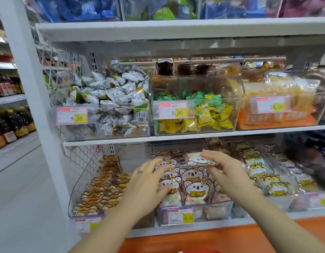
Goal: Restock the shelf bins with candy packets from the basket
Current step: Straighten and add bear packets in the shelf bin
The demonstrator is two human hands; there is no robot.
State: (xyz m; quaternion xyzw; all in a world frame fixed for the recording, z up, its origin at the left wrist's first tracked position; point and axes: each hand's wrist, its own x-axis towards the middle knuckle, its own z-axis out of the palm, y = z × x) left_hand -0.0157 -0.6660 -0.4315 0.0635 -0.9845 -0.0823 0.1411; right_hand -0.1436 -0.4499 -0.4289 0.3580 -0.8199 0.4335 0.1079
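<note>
On the lower shelf stands a clear bin (218, 209) filled with pink koala-print candy packets (193, 187). My right hand (225, 170) holds one pink koala packet (198, 159) flat above the back of that bin, pinched between thumb and fingers. My left hand (149, 181) lies with straight fingers on the packets at the bin's left side. A red sliver at the bottom edge (194, 251) may be the basket; the rest is out of view.
Left of the koala bin is a bin of brown bear packets (101, 190), right of it one of yellow tiger packets (263, 172). The shelf above carries bins of white (110, 99), green-yellow (198, 114) and orange (278, 106) sweets. An orange base (249, 236) runs below.
</note>
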